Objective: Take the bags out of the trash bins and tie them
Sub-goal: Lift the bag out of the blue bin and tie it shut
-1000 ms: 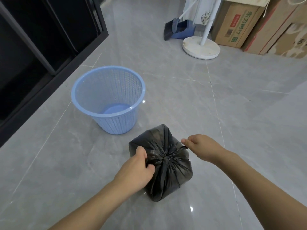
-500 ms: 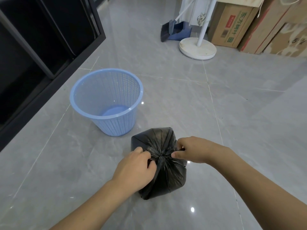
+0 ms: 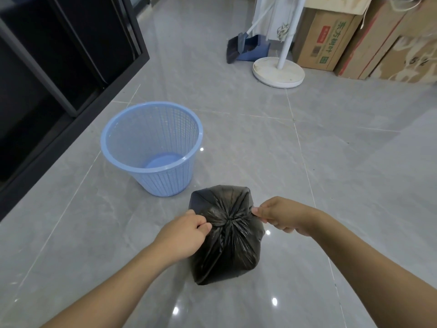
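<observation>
A full black trash bag (image 3: 227, 242) sits on the grey tiled floor, its top gathered into a knot at the middle. My left hand (image 3: 184, 233) pinches a strip of the bag's plastic on the left side of the knot. On the right side my right hand (image 3: 281, 215) pinches the other strip. The two hands are apart, with the knot between them. A light blue mesh trash bin (image 3: 151, 147) stands upright behind and to the left of the bag, with no bag in it.
A black cabinet frame (image 3: 71, 67) runs along the left. At the back stand a white round stand base (image 3: 277, 72), a blue dustpan with a broom (image 3: 248, 48) and cardboard boxes (image 3: 331, 39). Bare floor lies to the right of the bag.
My hands met over the bag's top half a second ago and have since drawn apart sideways, each pulling a strip, and the knot has drawn tighter. The camera has tilted slightly.
</observation>
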Available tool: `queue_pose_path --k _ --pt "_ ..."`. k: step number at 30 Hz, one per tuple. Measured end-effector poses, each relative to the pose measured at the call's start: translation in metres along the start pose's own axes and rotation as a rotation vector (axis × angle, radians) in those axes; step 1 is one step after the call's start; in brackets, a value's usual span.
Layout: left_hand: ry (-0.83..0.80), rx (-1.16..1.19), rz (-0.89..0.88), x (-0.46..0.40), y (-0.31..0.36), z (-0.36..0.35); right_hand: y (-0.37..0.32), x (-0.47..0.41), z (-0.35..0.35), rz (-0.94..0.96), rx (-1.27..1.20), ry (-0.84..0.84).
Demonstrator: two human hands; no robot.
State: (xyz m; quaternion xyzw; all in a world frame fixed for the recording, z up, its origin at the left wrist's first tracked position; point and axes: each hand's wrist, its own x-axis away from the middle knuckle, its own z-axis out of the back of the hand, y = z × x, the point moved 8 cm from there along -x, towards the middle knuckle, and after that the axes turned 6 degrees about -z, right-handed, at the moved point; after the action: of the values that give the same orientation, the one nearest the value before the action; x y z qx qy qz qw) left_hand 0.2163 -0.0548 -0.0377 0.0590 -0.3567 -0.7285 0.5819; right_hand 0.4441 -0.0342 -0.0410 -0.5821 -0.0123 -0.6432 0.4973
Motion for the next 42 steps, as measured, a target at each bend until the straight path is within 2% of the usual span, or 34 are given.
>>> queue_pose_path --k 2,4,6,8,11,15,19,21,24,26,29,36,42 --pt "0.026 -0.023 -0.043 0.0 0.003 0.006 -0.001 0.001 -0.002 -0.01 -0.215 -0.052" --pt "0.029 -0.066 -0.101 0.002 0.01 0.011 0.0 0.002 -0.011 -0.04 -0.579 -0.127" --pt "0.078 -0.221 -0.21 0.004 0.021 0.019 -0.008 0.003 -0.024 -0.047 -1.005 -0.224" --pt "0.179 -0.379 -0.371 0.009 0.04 0.03 -0.021 0.003 -0.034 -0.013 -1.303 -0.291" --pt "0.232 -0.455 -0.531 0.013 0.064 0.039 -0.034 0.0 -0.036 0.059 -1.446 -0.236" --pt "0.185 -0.424 -0.518 0.012 0.064 0.042 -0.035 -0.003 -0.035 0.077 -1.525 -0.107" --pt "0.17 -0.373 -0.535 0.013 0.062 0.046 -0.026 -0.004 -0.033 0.077 -1.415 0.024" --pt "0.171 -0.374 -0.568 0.013 0.066 0.047 -0.025 -0.003 -0.032 0.077 -1.15 0.122" --pt "0.242 -0.343 -0.543 0.012 0.065 0.051 -0.03 0.002 -0.03 0.129 -0.596 0.31" --pt "0.269 -0.297 -0.512 0.011 0.063 0.053 -0.034 0.002 -0.035 0.164 -0.431 0.312" --pt "0.253 -0.208 -0.528 0.009 0.063 0.05 -0.039 0.003 -0.039 0.205 -0.322 0.293" --pt "0.278 -0.043 -0.491 0.003 0.055 0.05 -0.053 0.006 -0.051 0.283 -0.28 0.204" --pt "0.264 0.011 -0.452 -0.004 0.049 0.054 -0.057 0.001 -0.057 0.324 -0.153 0.199"
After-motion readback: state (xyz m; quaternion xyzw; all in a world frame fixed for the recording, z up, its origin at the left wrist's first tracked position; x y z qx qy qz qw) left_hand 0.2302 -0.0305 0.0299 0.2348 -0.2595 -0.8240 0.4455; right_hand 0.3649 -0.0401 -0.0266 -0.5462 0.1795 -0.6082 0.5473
